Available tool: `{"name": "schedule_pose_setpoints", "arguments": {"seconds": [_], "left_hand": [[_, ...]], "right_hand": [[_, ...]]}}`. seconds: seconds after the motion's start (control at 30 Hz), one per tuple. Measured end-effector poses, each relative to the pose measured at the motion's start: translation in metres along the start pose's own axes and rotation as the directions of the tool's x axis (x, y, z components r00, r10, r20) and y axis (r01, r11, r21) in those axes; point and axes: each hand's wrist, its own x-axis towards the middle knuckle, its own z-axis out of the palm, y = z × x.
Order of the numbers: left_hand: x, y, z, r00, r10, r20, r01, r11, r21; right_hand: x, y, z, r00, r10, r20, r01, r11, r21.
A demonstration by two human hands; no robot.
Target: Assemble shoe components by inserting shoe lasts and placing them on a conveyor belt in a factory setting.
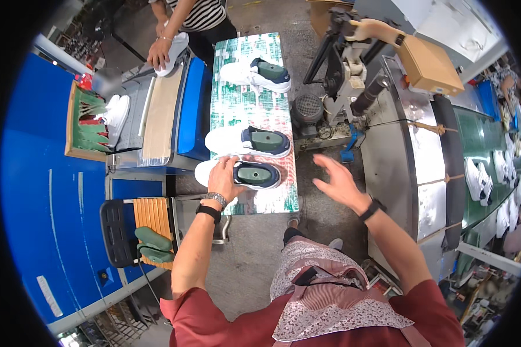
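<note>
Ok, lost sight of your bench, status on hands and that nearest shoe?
Left hand resting on nearest white shoe. Right hand open in air, empty. Two more shoes lined up beyond, nothing blocking.

co-worker (194, 14) cut off above the chest by the top edge, nearest shoe's (240, 173) side hidden under left hand (224, 179)

White matt fabric shoe (237, 173), glossy patterned belt (246, 101), dull brushed metal table (396, 156), slatted wooden rack (152, 214)
</note>
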Motion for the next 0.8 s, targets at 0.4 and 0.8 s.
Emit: {"name": "schedule_pose_setpoints", "arguments": {"seconds": [0.4, 0.8], "left_hand": [[0.012, -0.028, 0.011, 0.986, 0.147, -0.085, -0.150, 0.988, -0.039], [-0.034, 0.123, -0.024, 0.930, -0.051, -0.363, -0.014, 0.985, -0.173]], "right_hand": [[0.178, -0.015, 0.067, 0.918, -0.105, 0.382, 0.235, 0.920, -0.313], [-0.177, 0.077, -0.163, 0.763, 0.505, -0.403, -0.540, 0.841, 0.031]]}}
